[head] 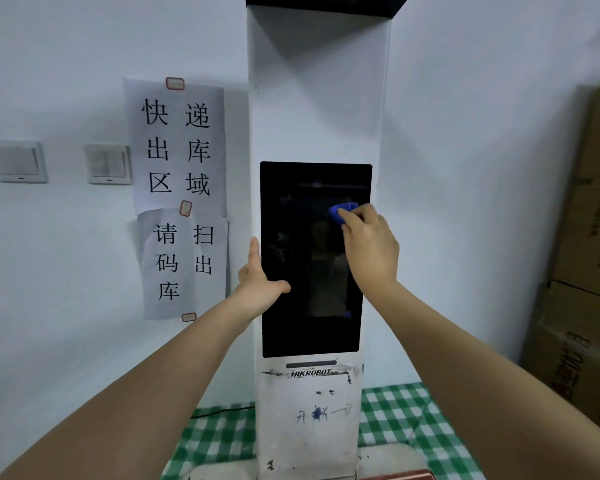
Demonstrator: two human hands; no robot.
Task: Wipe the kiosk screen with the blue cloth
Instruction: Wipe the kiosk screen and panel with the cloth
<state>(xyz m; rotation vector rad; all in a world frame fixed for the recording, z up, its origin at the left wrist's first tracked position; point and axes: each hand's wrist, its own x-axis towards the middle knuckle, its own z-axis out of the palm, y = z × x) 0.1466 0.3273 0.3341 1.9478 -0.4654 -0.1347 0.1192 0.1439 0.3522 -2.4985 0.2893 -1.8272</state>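
On screen (302, 271) upper right, R hand (369, 249) grip pinches blue cloth (342, 211); L hand (258, 282) clasps edge.

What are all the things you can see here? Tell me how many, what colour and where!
tall white kiosk column: one, white, centre, standing on the tablecloth
dark kiosk screen: one, black, on the kiosk front
small blue cloth: one, blue, against the screen's upper right
paper signs with black writing: two, white, taped on the wall left of the kiosk
wall light switches: two, white, far left wall
checked tablecloth: one, green and white, bottom
brown cardboard boxes: a stack, brown, right edge
left hand: one, holds the kiosk's left edge
right hand: one, pinches the cloth
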